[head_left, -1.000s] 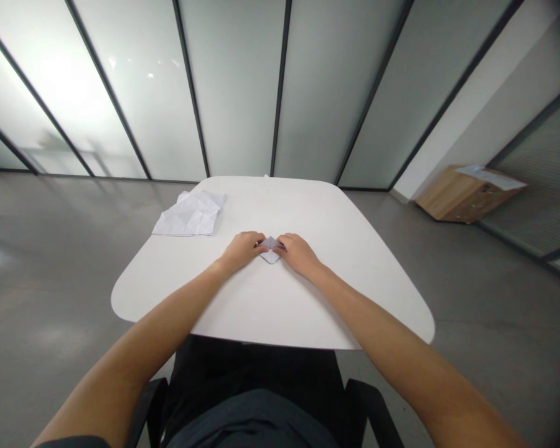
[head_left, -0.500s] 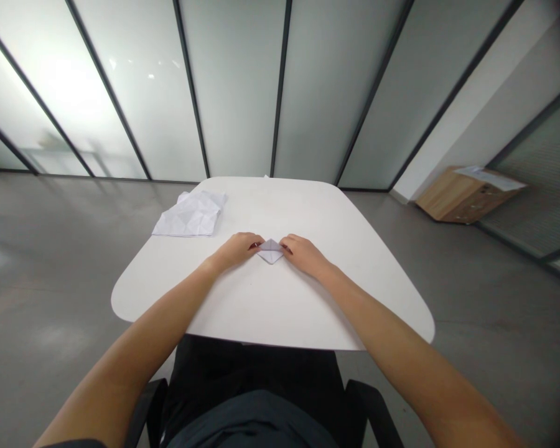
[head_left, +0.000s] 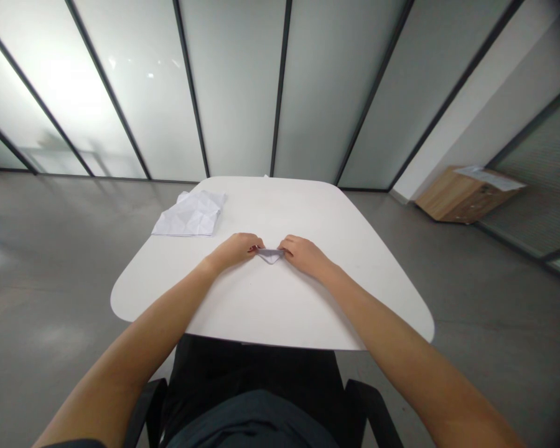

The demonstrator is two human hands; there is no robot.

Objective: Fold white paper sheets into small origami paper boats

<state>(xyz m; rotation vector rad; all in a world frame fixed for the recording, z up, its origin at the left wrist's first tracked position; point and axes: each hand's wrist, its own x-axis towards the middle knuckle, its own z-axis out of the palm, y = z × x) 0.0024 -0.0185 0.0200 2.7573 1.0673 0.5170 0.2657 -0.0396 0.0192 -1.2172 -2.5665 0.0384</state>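
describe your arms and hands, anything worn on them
Both forearms are bare, with no gloves on the left hand or right hand, and no watch or bracelet shows. The nails look dark red, perhaps painted, but they are too small to be sure. Dark clothing shows on the body below.

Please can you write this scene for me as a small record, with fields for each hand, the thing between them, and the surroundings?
Left hand: holds the left end of the small folded white paper
Right hand: holds its right end
Folded paper: roughly triangular, point toward the person, on the white table
Nearby: creased white paper sheet, left of the hands
Surroundings: frosted glass wall, grey floor, wooden box at right, with paper on top
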